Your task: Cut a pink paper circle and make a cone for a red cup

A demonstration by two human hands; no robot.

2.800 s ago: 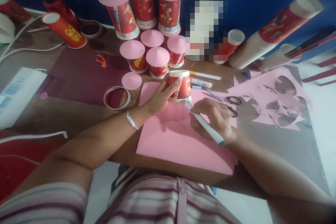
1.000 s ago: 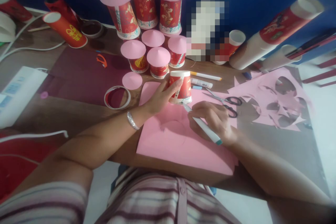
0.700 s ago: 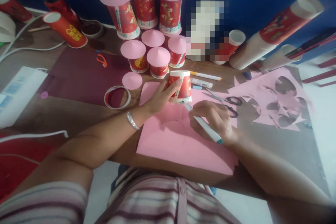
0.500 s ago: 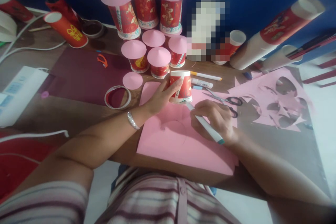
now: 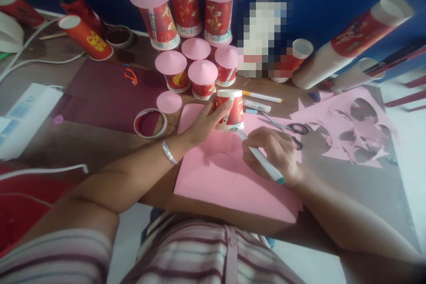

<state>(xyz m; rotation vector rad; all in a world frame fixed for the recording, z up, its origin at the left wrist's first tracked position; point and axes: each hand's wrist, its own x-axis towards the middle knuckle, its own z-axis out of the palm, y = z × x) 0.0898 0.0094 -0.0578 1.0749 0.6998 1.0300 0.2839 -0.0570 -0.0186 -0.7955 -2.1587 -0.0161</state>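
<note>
A red paper cup with a white band at its top and bottom stands over the pink paper. My left hand is wrapped round its left side, thumb across the front. In my right hand is a white marker with a green end, held like a pen. Its tip is at the cup's lower white band, where green marks show. A thin curved line is drawn on the pink paper below the cup. Scissors with dark handles lie just beyond my right hand.
Several red cups with pink cone roofs stand behind the cup. A tape roll and a pink disc lie to the left. A yellow-and-white marker and a glue stick lie behind. Cut pink scraps are at right.
The whole view has shifted very slightly. Both hands keep their hold, and the marker tip stays at the cup's lower edge with hardly any movement.
</note>
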